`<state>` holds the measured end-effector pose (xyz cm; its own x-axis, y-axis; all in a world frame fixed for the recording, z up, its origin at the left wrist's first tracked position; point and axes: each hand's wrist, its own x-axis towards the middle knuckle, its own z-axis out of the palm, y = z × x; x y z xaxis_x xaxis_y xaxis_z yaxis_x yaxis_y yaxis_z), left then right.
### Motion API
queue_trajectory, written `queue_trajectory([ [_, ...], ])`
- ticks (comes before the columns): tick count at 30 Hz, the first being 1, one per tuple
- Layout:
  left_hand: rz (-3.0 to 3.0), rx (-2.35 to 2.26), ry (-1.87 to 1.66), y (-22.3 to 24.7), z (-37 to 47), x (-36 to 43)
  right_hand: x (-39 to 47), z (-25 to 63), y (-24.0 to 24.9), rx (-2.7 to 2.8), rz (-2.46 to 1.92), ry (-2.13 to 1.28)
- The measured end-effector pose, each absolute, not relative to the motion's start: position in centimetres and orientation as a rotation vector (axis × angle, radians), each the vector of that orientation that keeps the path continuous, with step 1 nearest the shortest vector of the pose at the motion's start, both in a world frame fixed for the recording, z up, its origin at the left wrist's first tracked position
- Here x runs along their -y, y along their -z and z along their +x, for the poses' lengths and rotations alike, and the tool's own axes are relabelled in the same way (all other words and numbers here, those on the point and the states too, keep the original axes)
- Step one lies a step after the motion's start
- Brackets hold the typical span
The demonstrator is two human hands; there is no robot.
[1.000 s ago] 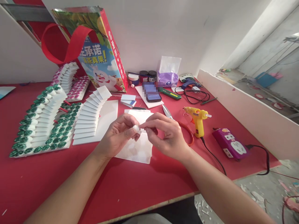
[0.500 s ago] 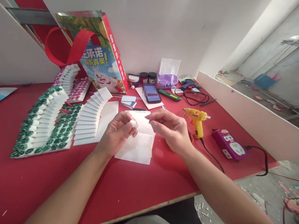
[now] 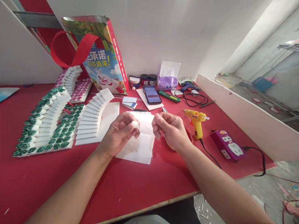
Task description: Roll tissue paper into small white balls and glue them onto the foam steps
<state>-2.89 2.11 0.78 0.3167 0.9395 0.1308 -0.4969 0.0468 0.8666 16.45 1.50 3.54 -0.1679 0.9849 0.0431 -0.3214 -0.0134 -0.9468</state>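
Observation:
My left hand [image 3: 122, 135] is closed, pinching a small white wad of paper [image 3: 135, 124] between thumb and fingertips. To its right, my right hand [image 3: 169, 129] is closed too, thumb pressed against curled fingers; whatever may be in them is hidden. Thin white paper sheets [image 3: 135, 149] lie on the red table beneath both hands. Behind my right hand, a red round object [image 3: 189, 136] is mostly covered. Left of my left hand stands a curved, stepped row of white pieces [image 3: 90, 119] on a white board [image 3: 111, 113].
A yellow glue gun [image 3: 197, 123] and a purple power socket [image 3: 229, 146] stand at right. Farther back are a phone [image 3: 153, 95], green cutter [image 3: 169, 96], tissue pack [image 3: 167, 81] and jars [image 3: 144, 79]. Green-decorated work [image 3: 46, 124] and a printed bag [image 3: 100, 59] are at left.
The fingers of my right hand have curled from stretched and apart into a closed shape. My left hand keeps hold of the white wad. The whole view has shifted slightly.

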Motion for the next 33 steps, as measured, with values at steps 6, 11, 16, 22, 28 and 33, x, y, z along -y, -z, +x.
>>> queue_trajectory([
  [6,1.113,-0.602,-1.205,-0.8,-3.0,-2.0,-1.5,16.3,-3.5,1.099,-0.937,-1.470],
  [11,1.347,-0.786,-1.238,-1.0,-3.1,-1.4,-1.7,16.3,-3.2,1.102,-0.880,-1.533],
  [16,1.593,-0.897,-1.305,-1.0,-2.8,-1.0,-1.6,16.3,-3.2,1.040,-0.977,-1.745],
  [22,1.875,-0.882,-1.326,-0.3,-2.7,-1.1,-1.6,16.1,-3.6,0.982,-0.984,-1.826],
  [28,2.006,-0.935,-1.325,-0.3,-2.8,-1.1,-1.6,16.0,-3.6,0.977,-1.014,-1.790],
  [33,1.964,-1.011,-1.233,-0.5,-2.6,-1.0,-1.7,16.0,-3.6,0.967,-1.015,-1.764],
])
